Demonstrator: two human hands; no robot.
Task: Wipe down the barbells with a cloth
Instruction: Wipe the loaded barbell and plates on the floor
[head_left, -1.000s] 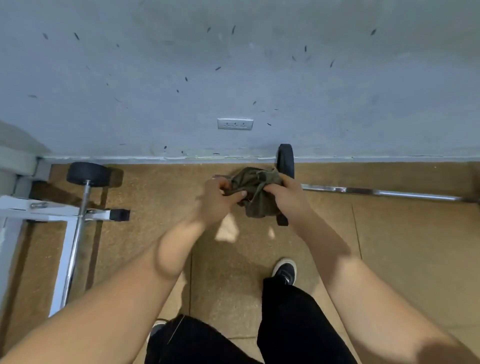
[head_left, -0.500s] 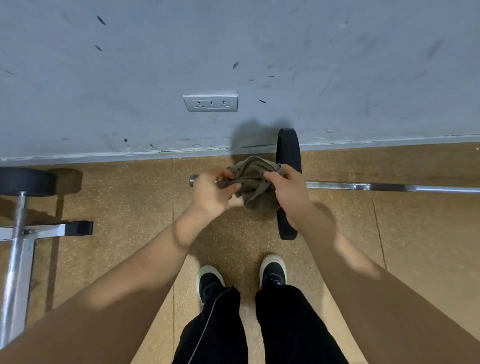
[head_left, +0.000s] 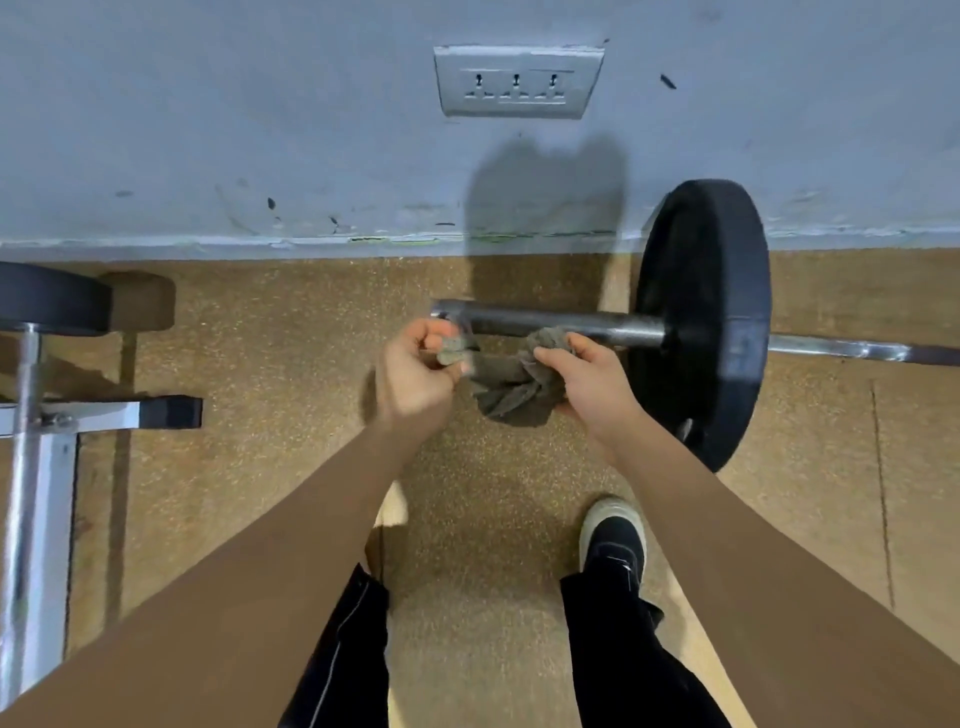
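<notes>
A barbell lies on the brown floor along the grey wall. Its dark sleeve end (head_left: 545, 321) sticks out to the left of a black weight plate (head_left: 706, 312), and the chrome shaft (head_left: 852, 349) runs off to the right. A crumpled olive-grey cloth (head_left: 506, 382) hangs just in front of the sleeve, held between both hands. My left hand (head_left: 413, 376) pinches its left end with curled fingers. My right hand (head_left: 587, 374) grips the right end, close to the plate. The cloth's top edge sits at the sleeve; contact is unclear.
A second barbell with a black plate (head_left: 49, 299) and chrome bar (head_left: 26, 467) rests on a white rack frame (head_left: 67, 415) at the left. A wall socket (head_left: 517, 82) is above. My feet and black trousers (head_left: 613, 551) stand just behind the hands.
The view has closed in on the barbell end. Both hands with the cloth have come down to the sleeve, left of the plate, and the cloth is now stretched between them.
</notes>
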